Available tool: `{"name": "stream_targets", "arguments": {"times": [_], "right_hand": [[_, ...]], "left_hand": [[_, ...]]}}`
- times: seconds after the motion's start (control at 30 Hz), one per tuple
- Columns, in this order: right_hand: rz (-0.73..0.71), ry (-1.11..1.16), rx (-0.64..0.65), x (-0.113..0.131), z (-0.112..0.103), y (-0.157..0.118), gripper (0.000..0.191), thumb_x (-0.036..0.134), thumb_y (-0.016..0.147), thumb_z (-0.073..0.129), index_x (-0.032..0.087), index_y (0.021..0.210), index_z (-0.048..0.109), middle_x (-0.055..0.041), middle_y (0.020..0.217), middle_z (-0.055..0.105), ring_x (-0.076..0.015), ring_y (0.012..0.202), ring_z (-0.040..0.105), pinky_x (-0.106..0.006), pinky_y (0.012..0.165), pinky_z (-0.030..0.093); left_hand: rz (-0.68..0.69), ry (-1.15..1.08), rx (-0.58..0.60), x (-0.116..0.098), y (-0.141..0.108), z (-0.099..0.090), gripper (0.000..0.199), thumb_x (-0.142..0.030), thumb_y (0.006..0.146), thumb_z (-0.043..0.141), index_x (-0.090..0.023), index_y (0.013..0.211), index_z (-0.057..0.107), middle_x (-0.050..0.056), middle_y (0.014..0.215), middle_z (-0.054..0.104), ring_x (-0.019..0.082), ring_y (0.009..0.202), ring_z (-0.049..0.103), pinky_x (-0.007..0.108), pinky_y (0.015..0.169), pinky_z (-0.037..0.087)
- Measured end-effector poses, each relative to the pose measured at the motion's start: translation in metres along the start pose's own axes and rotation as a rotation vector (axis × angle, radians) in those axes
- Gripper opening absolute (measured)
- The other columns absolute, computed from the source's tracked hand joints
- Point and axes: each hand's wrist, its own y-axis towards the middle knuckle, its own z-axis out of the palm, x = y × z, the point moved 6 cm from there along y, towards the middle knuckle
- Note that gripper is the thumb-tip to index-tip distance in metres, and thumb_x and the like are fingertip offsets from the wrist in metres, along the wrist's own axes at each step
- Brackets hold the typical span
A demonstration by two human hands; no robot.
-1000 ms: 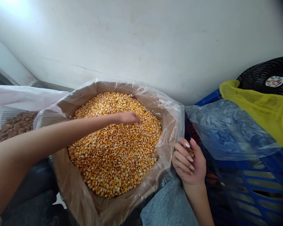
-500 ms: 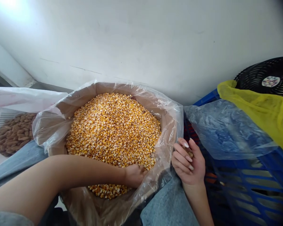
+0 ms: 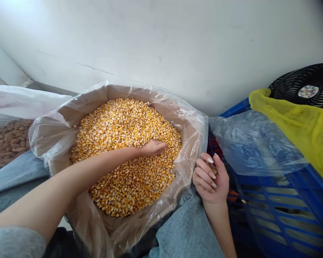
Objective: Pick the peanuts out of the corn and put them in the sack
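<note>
A big heap of dried corn kernels (image 3: 123, 125) fills a brown paper sack lined with a clear plastic bag (image 3: 192, 143). My left hand (image 3: 154, 147) lies on the kernels, right of the heap's middle, its forearm crossing over the bag's near left side. Kernels look smeared by motion just behind its wrist; motion and the corn hide its fingertips. Just outside the bag's right rim, my right hand (image 3: 211, 177) is turned palm up with fingers curled in. Small brown bits (image 3: 213, 168) show between its thumb and fingers, too covered to name.
Almonds (image 3: 10, 141) fill a white sack at the left. To the right stand blue plastic crates (image 3: 290, 200) with clear plastic film (image 3: 261, 143), yellow netting (image 3: 298, 122) and a black fan (image 3: 307, 86) on top. A white wall (image 3: 150, 43) rises behind.
My left hand has moved away from the bag's near edge, farther up the heap, uncovering kernels in front. My right hand keeps its curled grip. The view has shifted slightly.
</note>
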Motion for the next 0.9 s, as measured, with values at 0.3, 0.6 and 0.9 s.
{"name": "stream_targets", "arguments": {"times": [0.3, 0.6, 0.9], "right_hand": [[0.015, -0.014, 0.033, 0.001, 0.000, 0.001, 0.019, 0.032, 0.085, 0.036, 0.021, 0.072, 0.044, 0.0092, 0.045, 0.032, -0.0003, 0.027, 0.011, -0.005, 0.022, 0.015], [-0.008, -0.010, -0.050, 0.001, -0.005, -0.001, 0.021, 0.034, 0.085, 0.034, 0.021, 0.071, 0.044, 0.0095, 0.044, 0.036, -0.0001, 0.025, 0.011, -0.004, 0.021, 0.013], [0.008, 0.057, -0.014, 0.000, -0.002, -0.001, 0.020, 0.032, 0.086, 0.034, 0.020, 0.072, 0.042, 0.0092, 0.045, 0.033, 0.0006, 0.026, 0.015, -0.004, 0.021, 0.011]], "left_hand": [[-0.036, -0.066, -0.012, -0.016, 0.015, -0.018, 0.027, -0.032, 0.083, 0.034, -0.022, 0.097, 0.054, 0.000, 0.100, 0.059, 0.015, 0.088, 0.055, 0.024, 0.071, 0.041], [-0.095, 0.009, 0.205, -0.052, 0.028, 0.039, 0.024, -0.020, 0.080, 0.037, -0.017, 0.096, 0.054, 0.006, 0.094, 0.062, 0.021, 0.080, 0.060, 0.027, 0.054, 0.043], [0.152, 0.194, 0.213, -0.023, 0.023, 0.013, 0.027, -0.040, 0.080, 0.040, -0.021, 0.096, 0.051, 0.006, 0.091, 0.061, 0.017, 0.075, 0.059, 0.023, 0.051, 0.038]]}}
